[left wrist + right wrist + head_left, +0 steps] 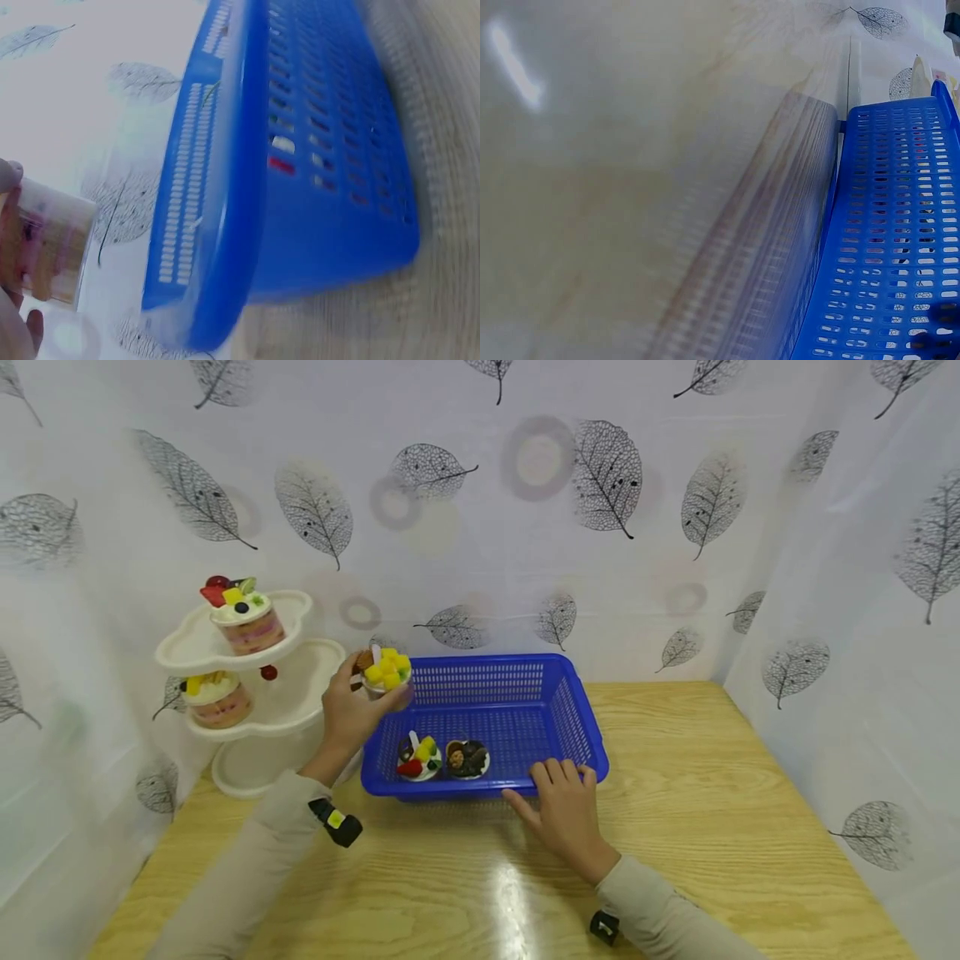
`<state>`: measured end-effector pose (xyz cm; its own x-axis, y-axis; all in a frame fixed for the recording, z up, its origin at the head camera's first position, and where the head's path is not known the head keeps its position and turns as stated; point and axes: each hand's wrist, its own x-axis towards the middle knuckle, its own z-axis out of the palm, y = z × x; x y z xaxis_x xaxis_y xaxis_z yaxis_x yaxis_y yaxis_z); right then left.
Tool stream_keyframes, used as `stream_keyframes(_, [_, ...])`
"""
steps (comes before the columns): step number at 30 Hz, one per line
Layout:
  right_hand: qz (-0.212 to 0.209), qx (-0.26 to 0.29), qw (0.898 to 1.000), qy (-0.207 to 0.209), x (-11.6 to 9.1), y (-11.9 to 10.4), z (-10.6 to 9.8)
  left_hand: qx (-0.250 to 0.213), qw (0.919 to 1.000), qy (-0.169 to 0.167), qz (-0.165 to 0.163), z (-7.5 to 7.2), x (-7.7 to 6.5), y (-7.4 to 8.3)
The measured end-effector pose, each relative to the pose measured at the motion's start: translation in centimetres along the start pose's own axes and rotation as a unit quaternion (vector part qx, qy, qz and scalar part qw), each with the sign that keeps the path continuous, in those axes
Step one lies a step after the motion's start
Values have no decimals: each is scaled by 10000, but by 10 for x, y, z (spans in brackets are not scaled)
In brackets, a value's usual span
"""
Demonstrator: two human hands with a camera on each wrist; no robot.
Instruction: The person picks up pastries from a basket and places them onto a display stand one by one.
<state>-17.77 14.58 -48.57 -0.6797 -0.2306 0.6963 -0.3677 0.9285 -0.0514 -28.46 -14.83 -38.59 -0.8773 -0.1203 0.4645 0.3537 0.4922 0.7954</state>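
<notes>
My left hand (351,714) grips a clear dessert cup (388,672) topped with yellow fruit cubes, just above the left rim of a blue plastic basket (573,710). In the left wrist view, pink and tan layers show through the wall of this cup (56,247). My right hand (564,810) holds the basket's front rim near its right corner, fingers over the edge and thumb along the front. Inside the basket, at the front left, sit a fruit-topped cup (419,757) with a strawberry and a cup with dark chocolate-brown topping (467,760).
A white tiered stand (292,693) is left of the basket. Its upper tier carries a fruit-topped dessert cup (251,622), and the lower tier another dessert cup (219,702) and a small red cherry (268,672). A leaf-patterned curtain (480,560) hangs behind the wooden table (675,777).
</notes>
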Motion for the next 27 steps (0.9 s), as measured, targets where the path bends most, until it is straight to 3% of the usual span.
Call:
stream_keyframes(6, [-13,-42,10000,48,0,1,1,-340,9976,375,-464,-28,-2,-9])
stream_keyframes(15, [105,-33,9999,-82,0,1,-1,-216,9916,718,-1056,-65,-3,-12])
stream_keyframes(22, [34,-27,10000,43,0,1,0,-268,9822,1180,-1437,-79,1,-20])
stream_keyframes(27, [3,-22,10000,40,0,1,1,-193,9776,1265,-1668,-84,7,-26])
